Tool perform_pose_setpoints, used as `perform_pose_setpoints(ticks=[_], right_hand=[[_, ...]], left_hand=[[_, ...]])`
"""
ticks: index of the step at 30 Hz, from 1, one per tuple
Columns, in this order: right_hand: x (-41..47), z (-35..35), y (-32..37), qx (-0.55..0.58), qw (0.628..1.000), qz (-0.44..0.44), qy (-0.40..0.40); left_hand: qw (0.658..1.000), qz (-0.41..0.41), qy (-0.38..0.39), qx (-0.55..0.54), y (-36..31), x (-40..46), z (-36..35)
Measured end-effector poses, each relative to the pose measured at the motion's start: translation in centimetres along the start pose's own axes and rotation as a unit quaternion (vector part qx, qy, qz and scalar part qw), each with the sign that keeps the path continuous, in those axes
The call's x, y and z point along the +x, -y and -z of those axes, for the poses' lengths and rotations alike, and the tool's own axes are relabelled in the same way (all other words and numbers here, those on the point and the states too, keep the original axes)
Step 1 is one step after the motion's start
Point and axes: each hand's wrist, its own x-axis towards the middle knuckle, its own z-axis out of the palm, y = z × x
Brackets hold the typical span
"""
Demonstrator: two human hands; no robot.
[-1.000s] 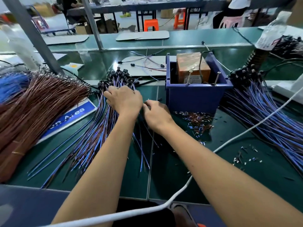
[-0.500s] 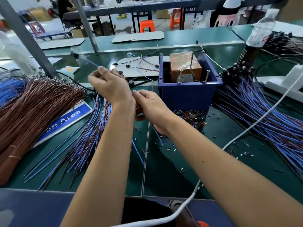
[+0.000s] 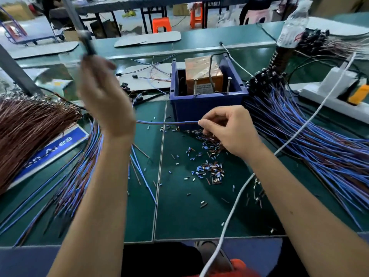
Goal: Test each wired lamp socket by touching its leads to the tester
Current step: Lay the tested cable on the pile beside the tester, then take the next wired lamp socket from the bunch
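My left hand (image 3: 103, 96) is raised and blurred, gripping the black socket (image 3: 88, 45) of one wired lamp socket at its fingertips. The blue-brown leads (image 3: 167, 122) of that piece run level to my right hand (image 3: 229, 130), which pinches their free end just in front of the blue box. The tester (image 3: 203, 76), an orange block with two upright screws, sits inside the blue box (image 3: 207, 106). A pile of wired sockets (image 3: 79, 176) lies under my left arm. Another pile (image 3: 309, 140) spreads to the right of the box.
A thick bundle of brown wires (image 3: 30, 128) lies far left over a blue sign (image 3: 52, 150). Cut insulation bits (image 3: 209, 168) litter the green mat. A white cable (image 3: 249, 180) crosses in front of my right arm. A power strip (image 3: 339, 96) and water bottle (image 3: 293, 25) stand right.
My left hand has lifted one socket up out of the left pile. My right hand has slid right along its leads to their end, stretching them out level before the box.
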Motion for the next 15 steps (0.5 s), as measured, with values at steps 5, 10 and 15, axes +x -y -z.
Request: perform_pose_setpoints(ticks=[5,10,15], right_hand=[[-1.4,-0.1,-0.5,0.003,0.997,0.050,-0.056],[-1.7,0.5,-1.2,0.058,0.995,0.032,-0.075],[-1.4,0.4,-1.6,0.162,0.983,-0.038,-0.077]], left_hand=[[0.915,-0.200,0.319,0.147,-0.5,-9.0,-3.6],[0.876,-0.224,0.395,0.160,0.1,-10.9,-4.2],[0.891,-0.195,0.376,0.166,1.0,-11.0,-3.4]])
